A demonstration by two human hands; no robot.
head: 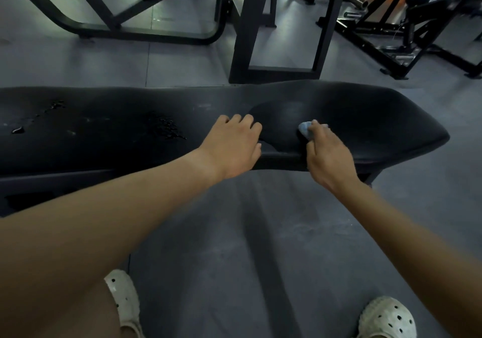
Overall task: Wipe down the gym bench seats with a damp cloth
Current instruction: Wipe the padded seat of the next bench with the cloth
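Note:
A long black padded gym bench [109, 129] runs across the view, with a separate seat pad [365, 126] at its right end. My right hand [328, 155] is shut on a small bunched blue cloth [305, 129] and presses it onto the seat pad's left part. My left hand [232, 146] rests palm down with its fingers spread at the right end of the long pad, by the gap between the two pads, and holds nothing. Water droplets [167, 127] glisten on the long pad, and more lie near its left end.
Dark steel machine frames [281, 37] stand just behind the bench, with more equipment at the back right [407, 24]. Grey rubber floor [260, 246] lies between me and the bench. My feet in white clogs [388, 316] stand at the bottom edge.

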